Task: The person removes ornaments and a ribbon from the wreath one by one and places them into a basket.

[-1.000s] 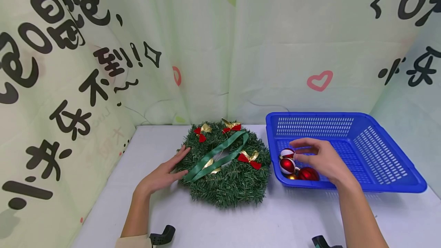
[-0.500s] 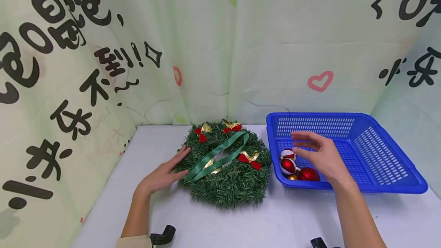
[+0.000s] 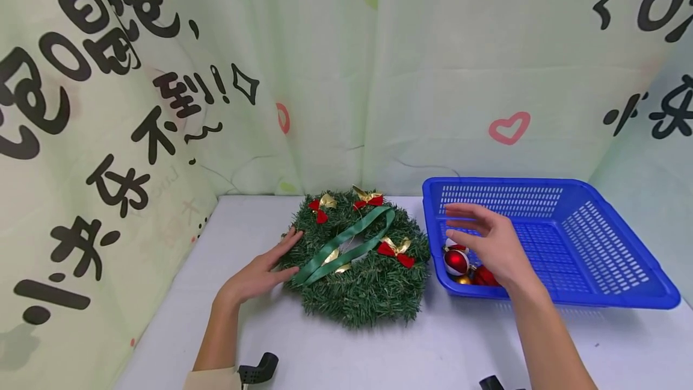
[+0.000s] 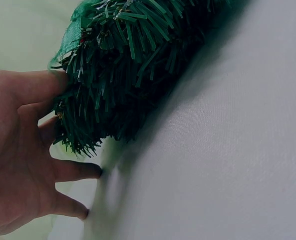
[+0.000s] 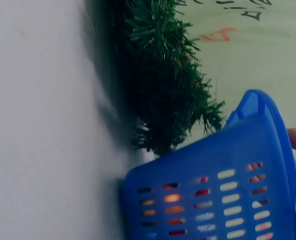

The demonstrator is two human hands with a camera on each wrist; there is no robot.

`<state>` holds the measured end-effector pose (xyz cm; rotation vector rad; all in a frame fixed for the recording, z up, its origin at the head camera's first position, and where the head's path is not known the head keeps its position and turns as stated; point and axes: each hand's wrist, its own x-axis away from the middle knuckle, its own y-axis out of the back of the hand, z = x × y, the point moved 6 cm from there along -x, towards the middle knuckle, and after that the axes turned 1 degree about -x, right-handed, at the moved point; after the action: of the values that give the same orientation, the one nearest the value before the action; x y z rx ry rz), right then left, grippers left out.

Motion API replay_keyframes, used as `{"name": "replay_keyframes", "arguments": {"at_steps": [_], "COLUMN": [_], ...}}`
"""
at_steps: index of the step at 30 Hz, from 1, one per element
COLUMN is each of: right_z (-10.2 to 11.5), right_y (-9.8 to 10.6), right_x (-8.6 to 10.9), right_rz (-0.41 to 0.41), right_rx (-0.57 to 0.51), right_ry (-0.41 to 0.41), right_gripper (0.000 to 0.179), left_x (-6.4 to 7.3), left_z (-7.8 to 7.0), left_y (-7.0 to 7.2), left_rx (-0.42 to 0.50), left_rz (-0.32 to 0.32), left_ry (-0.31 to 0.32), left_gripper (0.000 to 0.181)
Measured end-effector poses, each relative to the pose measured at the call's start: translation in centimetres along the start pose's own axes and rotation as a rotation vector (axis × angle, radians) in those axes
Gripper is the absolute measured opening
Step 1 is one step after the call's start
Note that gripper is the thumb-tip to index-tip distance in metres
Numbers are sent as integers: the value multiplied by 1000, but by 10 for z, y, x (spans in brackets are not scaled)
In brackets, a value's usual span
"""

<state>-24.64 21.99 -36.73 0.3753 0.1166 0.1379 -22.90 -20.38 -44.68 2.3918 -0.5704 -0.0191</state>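
Observation:
A green Christmas wreath (image 3: 363,303) lies on the table, with red and gold bows and a loop of green ribbon (image 3: 352,251) across it. My left hand (image 3: 254,278) touches its left edge, fingers spread; in the left wrist view the thumb (image 4: 43,86) meets the needles. My right hand (image 3: 500,248) hovers over the left part of the blue basket (image 3: 514,182), fingers apart and no object visible between them. Below it lie Christmas balls: a red-and-white one (image 3: 456,262), a gold one (image 3: 462,280) and a red one (image 3: 483,277), partly hidden by the hand.
The basket stands close to the wreath's right side on the white table (image 3: 260,215). A printed curtain (image 3: 422,77) hangs behind and at both sides. Black wrist devices (image 3: 260,368) show at the lower edge.
My right hand has lifted from beside the balls and shifted slightly left. The left hand stays at the wreath's edge. The head view has shifted a little.

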Motion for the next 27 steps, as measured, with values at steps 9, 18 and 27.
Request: {"name": "replay_keyframes", "arguments": {"at_steps": [9, 18, 27], "right_z": [20, 39, 51], "right_y": [-20, -45, -67], "right_x": [-13, -35, -56], "right_rz": [64, 171, 244], "right_rx": [-4, -46, -65], "right_ry": [-25, -39, -103], "right_gripper": [50, 44, 47], "left_x": [0, 1, 1], "left_z": [-1, -2, -2], "left_y": [0, 2, 0], "left_rx": [-1, -2, 15], "left_rz": [1, 4, 4], "left_ry": [-2, 1, -3], "left_gripper": [76, 76, 76]}}
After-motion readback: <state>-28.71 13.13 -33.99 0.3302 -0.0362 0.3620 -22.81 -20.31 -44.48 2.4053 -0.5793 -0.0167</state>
